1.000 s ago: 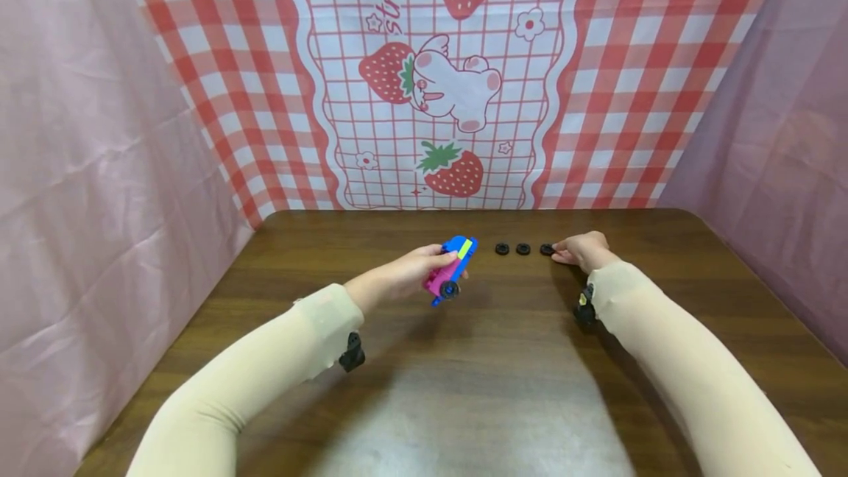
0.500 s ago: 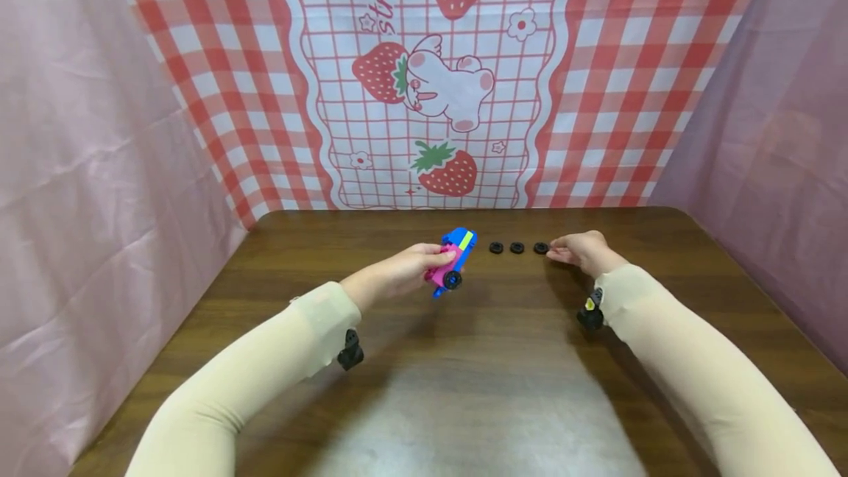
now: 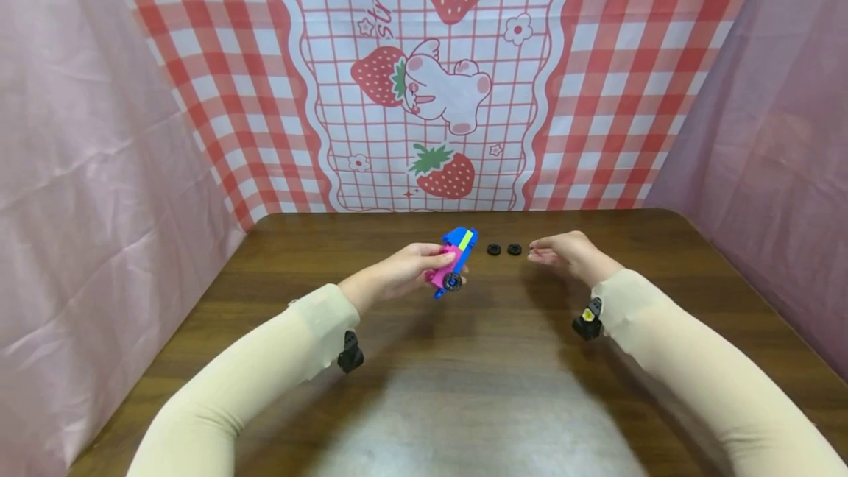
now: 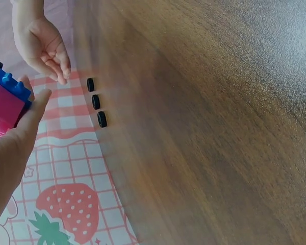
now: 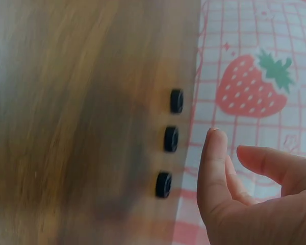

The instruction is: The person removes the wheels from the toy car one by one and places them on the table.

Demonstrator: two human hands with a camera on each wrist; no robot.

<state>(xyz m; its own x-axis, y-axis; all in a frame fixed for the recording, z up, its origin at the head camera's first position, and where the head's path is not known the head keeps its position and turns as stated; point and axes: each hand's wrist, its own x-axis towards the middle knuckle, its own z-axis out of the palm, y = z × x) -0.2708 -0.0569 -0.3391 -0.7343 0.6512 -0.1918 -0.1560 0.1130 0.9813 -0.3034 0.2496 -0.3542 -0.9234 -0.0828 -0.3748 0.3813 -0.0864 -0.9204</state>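
My left hand [image 3: 409, 269] grips a pink and blue toy car [image 3: 461, 252] with a yellow stripe, held tilted above the table. One black wheel [image 3: 453, 282] shows on the car's near side. Three loose black wheels [image 5: 171, 139] stand in a row near the table's far edge. Over the right end of that row hovers my right hand [image 3: 568, 253], hiding the third wheel in the head view. Its thumb [image 5: 265, 159] and fingers are apart with nothing between them, as the right wrist view shows.
A brown wooden table [image 3: 503, 381] lies under both arms. Behind it hangs a red-and-white checked cloth [image 3: 623, 94] printed with strawberries, and pink curtains [image 3: 86, 168] close off the sides. Each wrist carries a small black camera [image 3: 588, 320].
My right hand has shifted left from beside the rightmost wheel to over it, so that wheel is now hidden in the head view. The left hand keeps hold of the toy car, nearly still.
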